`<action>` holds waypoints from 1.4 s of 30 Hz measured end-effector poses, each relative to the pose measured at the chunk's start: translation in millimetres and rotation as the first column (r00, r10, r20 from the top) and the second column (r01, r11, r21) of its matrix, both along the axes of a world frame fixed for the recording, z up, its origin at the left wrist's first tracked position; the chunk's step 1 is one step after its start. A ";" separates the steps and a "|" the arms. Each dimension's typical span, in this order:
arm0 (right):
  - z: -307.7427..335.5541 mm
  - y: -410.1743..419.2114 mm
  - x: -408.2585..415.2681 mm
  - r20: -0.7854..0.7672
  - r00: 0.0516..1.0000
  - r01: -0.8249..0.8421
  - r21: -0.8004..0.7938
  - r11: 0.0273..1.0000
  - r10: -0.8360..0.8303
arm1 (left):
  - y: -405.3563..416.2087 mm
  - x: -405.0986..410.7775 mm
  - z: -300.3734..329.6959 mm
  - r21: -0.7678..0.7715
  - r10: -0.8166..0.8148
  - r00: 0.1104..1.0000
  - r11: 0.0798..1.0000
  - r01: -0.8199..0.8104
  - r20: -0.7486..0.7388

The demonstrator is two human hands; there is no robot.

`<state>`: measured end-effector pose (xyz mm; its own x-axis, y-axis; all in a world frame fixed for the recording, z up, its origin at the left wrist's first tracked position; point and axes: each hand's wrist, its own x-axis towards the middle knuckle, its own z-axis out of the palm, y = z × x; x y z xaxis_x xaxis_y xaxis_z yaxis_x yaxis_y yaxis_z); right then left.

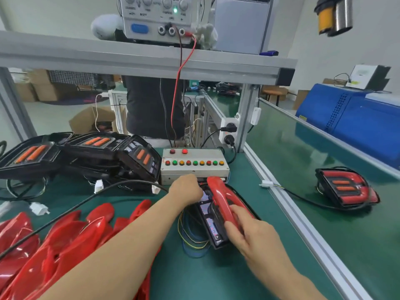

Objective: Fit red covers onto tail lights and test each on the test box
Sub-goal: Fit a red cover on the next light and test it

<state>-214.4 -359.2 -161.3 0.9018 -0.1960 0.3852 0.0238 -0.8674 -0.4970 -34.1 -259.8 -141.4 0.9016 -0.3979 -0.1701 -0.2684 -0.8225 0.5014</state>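
Note:
A black tail light (pixel 211 224) lies on the green mat in front of the grey test box (pixel 194 164) with its rows of coloured buttons. A red cover (pixel 223 202) rests tilted on the light's right side. My right hand (pixel 249 232) grips the cover's near end. My left hand (pixel 187 189) holds the far end of the light, close to the box's front; its fingers are hidden. Coloured wires (pixel 190 234) loop out from under the light.
Several loose red covers (pixel 65 239) are piled at the near left. Uncovered black tail lights (pixel 91 152) are stacked at the far left. One finished light with a red cover (pixel 346 187) sits on the right-hand belt. A power supply (pixel 155 16) stands on the shelf above.

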 end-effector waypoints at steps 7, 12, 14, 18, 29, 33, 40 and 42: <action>0.1 13.3 -7.6 0.096 0.995 0.031 -0.425 0.905 0.011 | 2.4 -22.8 -2.7 -0.658 -0.169 0.668 0.457 -0.598 -0.725; -5.3 21.4 0.6 0.205 0.973 0.199 -0.522 0.829 -0.105 | 2.3 -33.2 -1.3 -0.683 -0.243 0.639 0.321 -0.656 -0.729; -6.0 26.5 2.9 0.167 0.975 0.212 -0.528 0.822 -0.145 | 0.6 -35.5 -3.2 -0.678 -0.221 0.642 0.300 -0.671 -0.734; -10.3 32.4 4.5 0.154 0.974 0.223 -0.505 0.834 -0.168 | 1.4 -39.5 -6.7 -0.675 -0.218 0.640 0.291 -0.678 -0.737; 7.2 7.1 -21.8 -0.267 0.954 0.265 0.524 0.809 -0.139 | 20.7 -23.1 7.2 -0.794 -0.236 0.758 0.146 -0.591 -0.608; 7.9 11.6 -4.6 -0.264 0.932 0.197 0.944 0.266 0.247 | 21.9 -25.5 15.3 -0.843 -0.291 0.796 0.094 -0.529 -0.531; 5.1 15.1 9.1 -0.140 0.938 0.143 0.990 0.014 0.316 | 27.9 -32.1 12.8 -0.897 -0.285 0.851 0.128 -0.422 -0.441; 4.5 17.2 8.8 -0.148 0.937 0.141 0.989 0.046 0.315 | 30.4 -33.5 10.7 -0.891 -0.289 0.843 0.136 -0.433 -0.454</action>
<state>-205.6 -342.0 -156.8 0.9403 -0.0899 -0.3282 -0.2584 0.4390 -0.8605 -67.6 -229.4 -130.7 0.8781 -0.4755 -0.0533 0.2902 0.4407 0.8494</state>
